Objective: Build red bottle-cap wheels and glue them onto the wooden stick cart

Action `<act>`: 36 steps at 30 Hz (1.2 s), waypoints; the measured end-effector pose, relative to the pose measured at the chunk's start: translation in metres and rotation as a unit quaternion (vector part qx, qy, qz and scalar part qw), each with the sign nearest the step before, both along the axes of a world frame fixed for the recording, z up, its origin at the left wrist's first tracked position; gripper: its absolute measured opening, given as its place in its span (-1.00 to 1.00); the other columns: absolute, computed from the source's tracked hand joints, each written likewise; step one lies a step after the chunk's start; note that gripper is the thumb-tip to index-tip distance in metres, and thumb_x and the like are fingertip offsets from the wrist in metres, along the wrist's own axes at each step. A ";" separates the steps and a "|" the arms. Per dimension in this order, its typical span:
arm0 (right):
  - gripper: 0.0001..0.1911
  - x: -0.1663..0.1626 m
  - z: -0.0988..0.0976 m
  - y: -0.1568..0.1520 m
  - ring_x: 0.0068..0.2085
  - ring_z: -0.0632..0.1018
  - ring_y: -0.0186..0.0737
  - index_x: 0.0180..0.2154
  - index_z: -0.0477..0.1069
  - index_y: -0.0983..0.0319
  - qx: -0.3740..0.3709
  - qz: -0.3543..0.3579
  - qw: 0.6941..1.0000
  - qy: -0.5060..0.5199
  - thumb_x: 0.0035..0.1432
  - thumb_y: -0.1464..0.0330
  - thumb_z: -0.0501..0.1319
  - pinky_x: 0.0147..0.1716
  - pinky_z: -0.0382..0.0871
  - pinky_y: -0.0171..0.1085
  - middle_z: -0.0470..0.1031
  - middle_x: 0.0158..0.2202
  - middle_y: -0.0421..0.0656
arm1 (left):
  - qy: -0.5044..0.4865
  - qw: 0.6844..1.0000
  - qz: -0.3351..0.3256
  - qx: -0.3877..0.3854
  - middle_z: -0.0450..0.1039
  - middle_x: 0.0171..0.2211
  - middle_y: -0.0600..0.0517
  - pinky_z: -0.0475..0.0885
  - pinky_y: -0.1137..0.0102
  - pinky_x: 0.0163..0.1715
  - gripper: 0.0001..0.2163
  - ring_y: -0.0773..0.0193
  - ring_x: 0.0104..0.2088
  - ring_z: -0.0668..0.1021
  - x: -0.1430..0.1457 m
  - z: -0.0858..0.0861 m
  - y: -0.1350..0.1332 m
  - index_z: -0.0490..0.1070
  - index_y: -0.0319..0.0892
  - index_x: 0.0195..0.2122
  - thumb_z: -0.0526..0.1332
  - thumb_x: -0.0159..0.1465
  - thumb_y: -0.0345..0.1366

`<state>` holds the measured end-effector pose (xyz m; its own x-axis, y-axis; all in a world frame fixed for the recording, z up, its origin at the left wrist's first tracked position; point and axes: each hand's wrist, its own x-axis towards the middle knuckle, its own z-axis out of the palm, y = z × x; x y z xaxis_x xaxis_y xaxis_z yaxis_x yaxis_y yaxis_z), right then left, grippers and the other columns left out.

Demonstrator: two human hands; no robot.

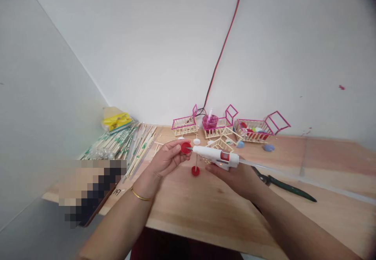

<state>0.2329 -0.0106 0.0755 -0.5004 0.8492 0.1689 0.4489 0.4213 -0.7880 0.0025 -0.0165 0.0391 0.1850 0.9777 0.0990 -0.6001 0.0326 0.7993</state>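
Observation:
A red bottle cap [185,148] is pinched in the fingers of my left hand [167,158], its hollow side facing the glue gun. My right hand [237,177] grips a white hot glue gun [213,154], and the tip of its nozzle is at the cap. A clear glue stick [258,164] runs out of the gun's back end. Just below, a second red cap [195,171] lies on the table with a thin stick rising from it. Part of a small wooden stick frame [225,145] shows behind the gun.
Stick-built carts [185,126] with pink trim line the wall, one holding caps, beside a cup of pink liquid [210,122]. Blue caps [268,148] lie at right, near green-handled pruning shears [290,189]. Packaged sticks [117,144] and a yellow bag [116,119] are left.

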 end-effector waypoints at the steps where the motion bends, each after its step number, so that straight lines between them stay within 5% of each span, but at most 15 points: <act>1: -0.73 0.000 0.001 -0.001 -0.33 0.53 -0.15 -0.41 0.45 0.15 -0.005 -0.001 1.000 -0.005 0.12 0.10 0.20 -0.32 0.34 -0.24 0.55 -0.41 -0.20 | 0.000 1.000 0.001 0.003 0.56 -0.30 -0.07 0.48 0.44 -0.28 -0.65 0.34 -0.37 0.56 0.000 0.000 0.000 0.54 -0.27 -0.15 0.42 0.05 -0.25; 29: -0.74 -0.003 0.000 -0.002 -0.30 0.57 -0.14 -0.34 0.50 0.16 -0.001 -0.026 1.000 0.003 0.10 0.11 0.22 -0.32 0.40 -0.25 0.59 -0.35 -0.17 | 0.024 1.000 -0.008 0.015 0.56 -0.36 -0.06 0.48 0.41 -0.34 -0.66 0.31 -0.42 0.57 0.001 0.002 -0.002 0.55 -0.27 -0.18 0.43 0.03 -0.24; 36: -0.71 -0.003 0.000 -0.002 -0.40 0.53 -0.17 -0.39 0.47 0.18 -0.009 -0.045 0.999 -0.021 0.07 0.09 0.23 -0.46 0.35 -0.27 0.55 -0.44 -0.19 | 0.031 0.999 -0.002 0.012 0.55 -0.37 -0.05 0.47 0.42 -0.37 -0.66 0.33 -0.42 0.56 0.001 0.004 -0.003 0.55 -0.27 -0.19 0.43 0.03 -0.22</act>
<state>0.2297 -0.0125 0.0751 -0.4280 0.8939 0.1334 0.5169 0.3632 -0.7751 0.0036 -0.0191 0.0435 0.1962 0.9742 0.1117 -0.5498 0.0150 0.8352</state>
